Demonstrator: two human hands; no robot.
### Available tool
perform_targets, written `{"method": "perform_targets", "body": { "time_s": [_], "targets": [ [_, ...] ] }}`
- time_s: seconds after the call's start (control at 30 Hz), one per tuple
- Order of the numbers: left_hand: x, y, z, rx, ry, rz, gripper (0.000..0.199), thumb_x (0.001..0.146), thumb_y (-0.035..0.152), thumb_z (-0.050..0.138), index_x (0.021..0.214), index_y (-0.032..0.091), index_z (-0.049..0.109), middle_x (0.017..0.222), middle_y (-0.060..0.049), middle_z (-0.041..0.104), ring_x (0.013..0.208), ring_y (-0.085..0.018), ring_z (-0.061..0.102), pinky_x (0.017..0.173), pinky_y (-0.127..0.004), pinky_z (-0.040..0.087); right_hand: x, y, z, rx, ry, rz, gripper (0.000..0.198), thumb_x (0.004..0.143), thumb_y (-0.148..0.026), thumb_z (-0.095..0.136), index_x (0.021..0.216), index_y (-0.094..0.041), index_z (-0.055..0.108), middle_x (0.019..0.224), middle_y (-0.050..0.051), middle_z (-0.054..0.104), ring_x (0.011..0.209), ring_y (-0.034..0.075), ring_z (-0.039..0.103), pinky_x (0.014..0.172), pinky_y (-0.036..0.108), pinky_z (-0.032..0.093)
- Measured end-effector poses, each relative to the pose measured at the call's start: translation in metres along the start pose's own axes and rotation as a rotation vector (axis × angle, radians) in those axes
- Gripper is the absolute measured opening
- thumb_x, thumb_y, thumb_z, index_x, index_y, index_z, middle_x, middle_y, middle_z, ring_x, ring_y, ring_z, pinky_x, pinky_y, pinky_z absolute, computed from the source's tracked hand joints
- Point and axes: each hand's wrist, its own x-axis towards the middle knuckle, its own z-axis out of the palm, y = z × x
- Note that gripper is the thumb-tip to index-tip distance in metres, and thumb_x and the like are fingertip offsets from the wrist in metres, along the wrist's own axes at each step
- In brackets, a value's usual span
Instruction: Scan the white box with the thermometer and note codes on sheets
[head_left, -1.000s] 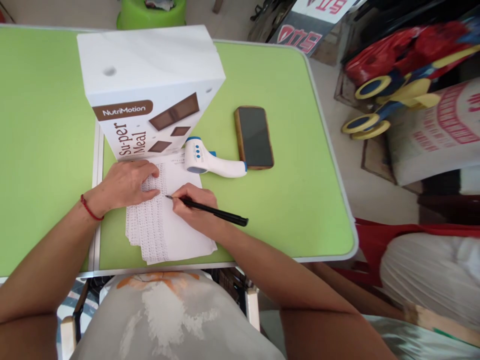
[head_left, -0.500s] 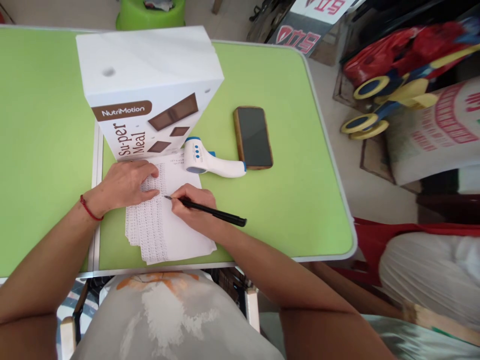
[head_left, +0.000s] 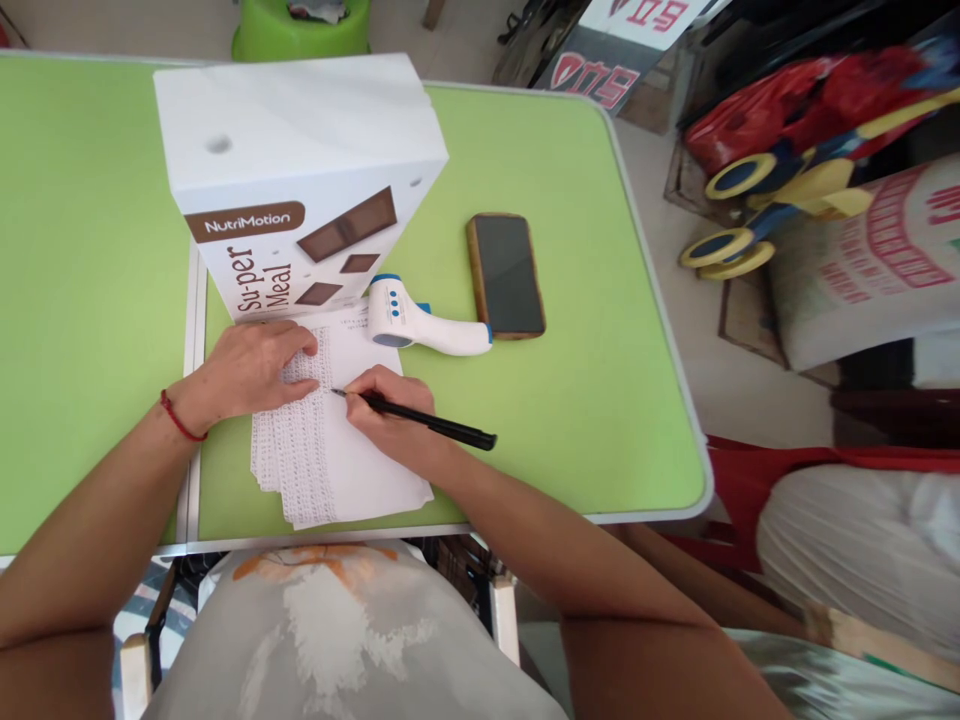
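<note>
Several sheets of paper (head_left: 367, 455) lie overlapping near the table's front edge, their left part filled with rows of small handwriting. My left hand (head_left: 259, 368) rests on the written part, thumb and forefinger apart. A black pen (head_left: 431, 422) is pinched in my right hand (head_left: 390, 408), its tip at the paper just right of the written columns. Beyond my hands, a white infrared thermometer (head_left: 427, 325) with blue trim lies partly over the sheets' upper right corner. A tall white box (head_left: 300, 130) marked NutriMotion stands at the papers' far edge.
A dark phone (head_left: 508, 275) in a brown case lies on the green table (head_left: 600, 400), right of the thermometer. A green stool (head_left: 300, 35) stands behind the table. To the right are a printed sack (head_left: 877, 260), yellow-and-blue wheeled parts (head_left: 742, 210) and another person's light clothing (head_left: 847, 550).
The pen tip and my right hand have shifted very slightly to the right and away from me. My left hand stays in place.
</note>
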Motion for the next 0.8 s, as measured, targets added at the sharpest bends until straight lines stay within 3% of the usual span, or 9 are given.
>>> {"method": "perform_targets", "body": {
  "time_s": [0.8],
  "targets": [
    [0.0011,0.0001,0.0006,-0.009,-0.016,-0.017,0.028,0.081,0.036,0.068,0.1,0.015,0.068,0.082,-0.005,0.069,0.071,-0.022,0.063,0.061,-0.031,0.039,-0.0007,-0.0008,0.0004,0.025,0.006,-0.027,0.009,0.071,-0.018,0.051,0.063,-0.022,0.055,0.051,-0.006,0.055,0.046,0.008,0.048,0.048,0.021,0.039]
  ]
}}
